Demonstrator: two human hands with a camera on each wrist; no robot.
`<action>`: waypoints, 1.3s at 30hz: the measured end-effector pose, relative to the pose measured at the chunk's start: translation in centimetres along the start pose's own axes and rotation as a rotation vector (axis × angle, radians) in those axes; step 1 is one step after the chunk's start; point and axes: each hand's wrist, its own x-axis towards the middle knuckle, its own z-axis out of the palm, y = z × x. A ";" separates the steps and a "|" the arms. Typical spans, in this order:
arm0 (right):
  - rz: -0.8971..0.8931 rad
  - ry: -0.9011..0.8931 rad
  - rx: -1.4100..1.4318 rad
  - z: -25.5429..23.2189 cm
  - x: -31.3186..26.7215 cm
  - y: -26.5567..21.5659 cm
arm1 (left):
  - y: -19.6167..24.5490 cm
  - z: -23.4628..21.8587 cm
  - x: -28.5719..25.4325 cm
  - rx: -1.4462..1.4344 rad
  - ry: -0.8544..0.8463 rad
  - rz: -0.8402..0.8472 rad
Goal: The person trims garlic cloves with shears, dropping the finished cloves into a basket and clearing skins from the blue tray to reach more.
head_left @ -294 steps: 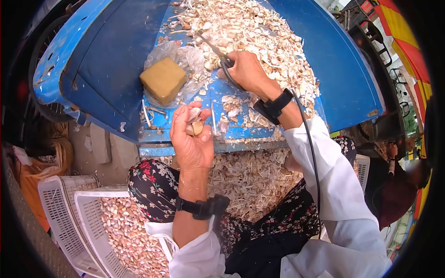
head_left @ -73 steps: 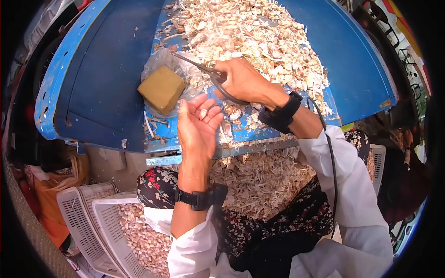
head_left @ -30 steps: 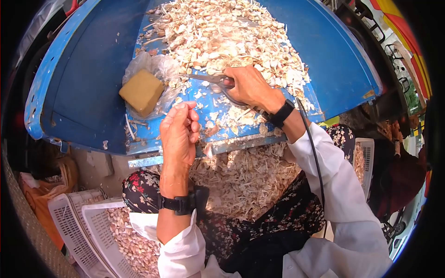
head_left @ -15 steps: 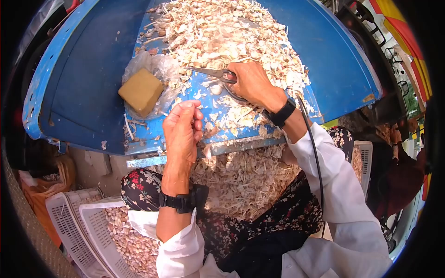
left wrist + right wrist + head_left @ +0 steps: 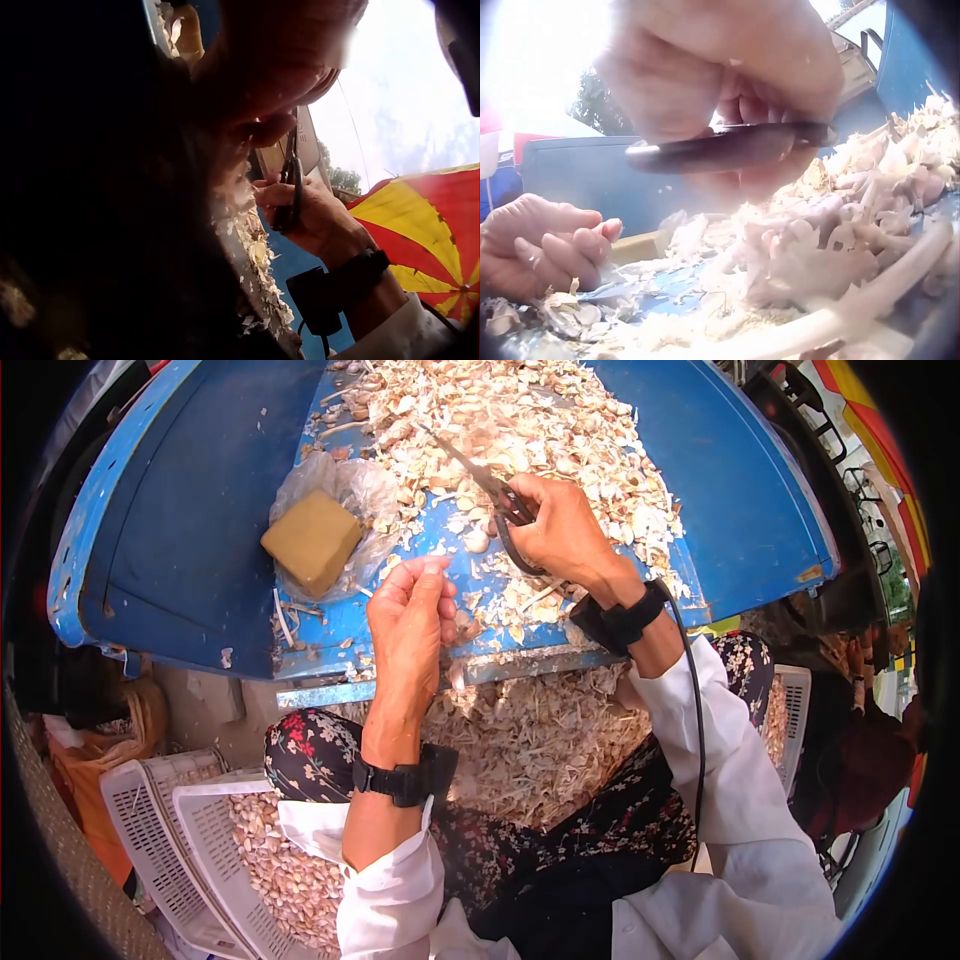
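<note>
My right hand (image 5: 565,530) grips a pair of dark scissors (image 5: 490,485), blades pointing away and left over the heap of garlic (image 5: 520,430). One black handle loop hangs below the fingers; the handle (image 5: 705,152) crosses the right wrist view. Lower left, my left hand (image 5: 410,610) is over the blue metal bed's front edge, fingers curled and thumb against the index finger. A small pale piece of garlic (image 5: 434,564) shows at those fingertips; the inside of the palm is hidden. Between the hands a round garlic piece (image 5: 476,541) lies on the blue surface.
A tan block (image 5: 312,542) sits on clear plastic at the left. Blue side panels (image 5: 200,520) flank the heap. Husks and stems (image 5: 540,750) fill the space below the edge. White crates (image 5: 215,840), one with cloves, stand lower left. A cable (image 5: 698,730) runs along my right sleeve.
A clove lay in the open left palm 2.4 seconds ago; those fingers have since curled. The scissors have swung from pointing left to pointing up-left. Both hands have shifted slightly right.
</note>
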 end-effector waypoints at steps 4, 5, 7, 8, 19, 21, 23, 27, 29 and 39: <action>-0.013 -0.072 -0.223 0.2 0.6 1.5 | 0.0 -0.2 0.1 -0.022 0.010 0.018; -0.049 -0.111 -0.333 0.4 0.4 2.1 | 0.0 -0.2 0.1 -0.026 0.009 0.017; -0.060 -0.084 -0.321 0.7 0.5 2.1 | 0.1 -0.2 0.1 -0.037 -0.001 0.017; -0.026 -0.095 -0.290 0.5 0.7 2.1 | 0.0 -0.3 0.1 -0.039 0.001 0.017; 0.093 -0.300 0.364 0.6 -0.4 -3.5 | -0.6 1.0 0.2 0.075 -0.032 0.095; 0.029 -0.245 0.251 0.7 -0.5 -3.2 | -0.9 0.7 0.3 -0.042 -0.017 0.096; -0.038 -0.157 0.082 -0.1 -1.0 -4.2 | -0.9 0.7 0.5 -0.133 -0.006 0.094; -0.009 -0.271 -0.165 -2.2 -3.1 -4.9 | -1.1 -0.1 0.7 -0.279 0.019 0.166; -0.042 -0.314 -0.297 -2.4 -3.9 -3.9 | -1.0 0.2 0.5 -0.268 0.061 0.244; -0.116 -0.327 -0.499 -1.3 -5.1 -4.6 | -1.7 -0.5 -0.3 -0.272 0.112 0.320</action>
